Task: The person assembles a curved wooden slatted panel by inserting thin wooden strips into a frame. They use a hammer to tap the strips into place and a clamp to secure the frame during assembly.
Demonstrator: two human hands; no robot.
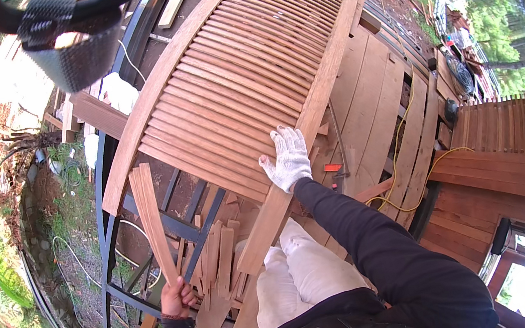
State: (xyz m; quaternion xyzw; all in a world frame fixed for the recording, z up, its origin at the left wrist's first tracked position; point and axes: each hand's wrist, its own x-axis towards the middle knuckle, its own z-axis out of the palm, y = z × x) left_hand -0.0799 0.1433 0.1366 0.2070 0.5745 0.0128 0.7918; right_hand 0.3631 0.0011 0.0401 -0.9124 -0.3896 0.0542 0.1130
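Note:
My right hand (288, 158), in a white knit glove, rests flat on the last slats of a louvred wooden panel (243, 73), against its right side rail (309, 117). The fingers are spread and hold nothing. My bare left hand (175, 298) grips the lower end of a few thin wooden slats (150, 213) that stand up toward the panel's lower left corner. A loose pile of more slats (219, 264) lies just right of that hand, by my white-trousered knees.
A black metal frame (155, 259) shows under the panel with open gaps down to grass and earth. Wide deck planks (381, 100) lie to the right, crossed by a yellow cable (401, 144). A wooden wall and window (524, 261) stand at the lower right.

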